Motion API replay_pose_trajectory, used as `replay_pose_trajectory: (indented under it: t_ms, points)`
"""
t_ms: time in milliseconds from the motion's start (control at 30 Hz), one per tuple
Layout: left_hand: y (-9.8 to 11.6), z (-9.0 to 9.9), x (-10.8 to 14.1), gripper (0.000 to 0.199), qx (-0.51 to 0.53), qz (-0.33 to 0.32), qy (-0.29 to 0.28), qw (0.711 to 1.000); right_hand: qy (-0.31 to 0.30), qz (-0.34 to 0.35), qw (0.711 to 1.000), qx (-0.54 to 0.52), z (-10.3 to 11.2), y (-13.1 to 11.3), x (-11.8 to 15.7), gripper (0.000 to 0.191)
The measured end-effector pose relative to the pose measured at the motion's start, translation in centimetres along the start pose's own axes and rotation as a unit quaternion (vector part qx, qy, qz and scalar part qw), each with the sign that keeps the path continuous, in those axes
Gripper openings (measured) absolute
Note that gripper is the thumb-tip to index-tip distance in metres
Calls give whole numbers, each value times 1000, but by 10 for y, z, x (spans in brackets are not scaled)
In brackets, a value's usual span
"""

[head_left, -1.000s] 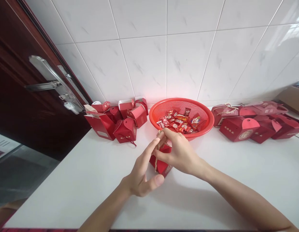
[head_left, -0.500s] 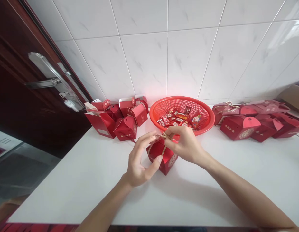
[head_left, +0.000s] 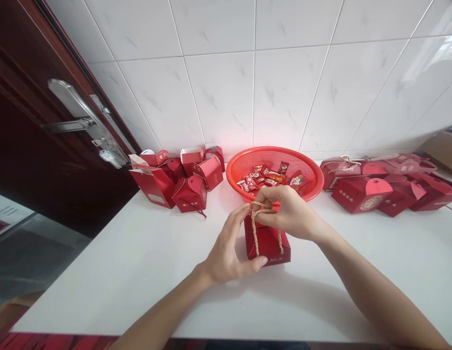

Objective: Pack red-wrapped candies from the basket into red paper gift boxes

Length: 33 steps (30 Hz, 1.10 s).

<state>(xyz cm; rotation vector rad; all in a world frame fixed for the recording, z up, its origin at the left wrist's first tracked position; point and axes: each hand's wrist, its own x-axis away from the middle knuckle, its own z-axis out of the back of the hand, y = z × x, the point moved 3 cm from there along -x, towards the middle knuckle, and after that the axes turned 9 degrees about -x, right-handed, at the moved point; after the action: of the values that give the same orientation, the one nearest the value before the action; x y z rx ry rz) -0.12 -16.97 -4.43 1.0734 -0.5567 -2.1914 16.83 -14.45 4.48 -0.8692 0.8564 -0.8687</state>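
A small red gift box [head_left: 267, 243] stands on the white table in front of me, with a tan twisted-rope handle [head_left: 255, 233] looped over its top. My right hand [head_left: 289, 211] is closed in a pinch on the rope's upper part, just above the lid. My left hand [head_left: 229, 250] is curved around the left side of the box. Its thumb lies at the box's front edge, and its fingertips reach up to the rope. Part of the lid is hidden behind my right hand.
Behind the box sits a red plastic basket [head_left: 315, 180] of wrapped candies [head_left: 271, 176]. Several red boxes [head_left: 191, 194] are grouped at the left, and more red boxes [head_left: 362, 194] at the right. A tiled wall [head_left: 218, 97] backs the white table [head_left: 138, 272]; a door [head_left: 21, 146] is at the left.
The gift box has turned and shifted right, so a long side now faces me. Both hands have moved slightly right with it; the right still pinches the rope.
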Motion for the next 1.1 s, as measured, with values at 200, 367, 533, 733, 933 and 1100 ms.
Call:
replay_pose_trajectory:
  t_ms: [200,367,533,733,933,1100]
  points:
    - [-7,-2,3,109,40,16,-31,999,-29,42,999,18,14,-12,4,13]
    - [-5,0,1,103,70,10,-29,997,-71,46,996,-25,15,-16,5,20]
    - [-3,2,-3,89,97,23,-35,994,-54,45,997,-42,12,-12,3,20]
    - [-5,0,-4,90,118,75,-44,989,-32,46,997,-59,11,-13,2,25]
    - [-6,3,-7,82,115,82,-40,989,-125,47,990,-42,9,-19,6,32]
    - [-10,4,-7,77,132,100,-57,985,-156,47,986,-42,10,-19,7,38]
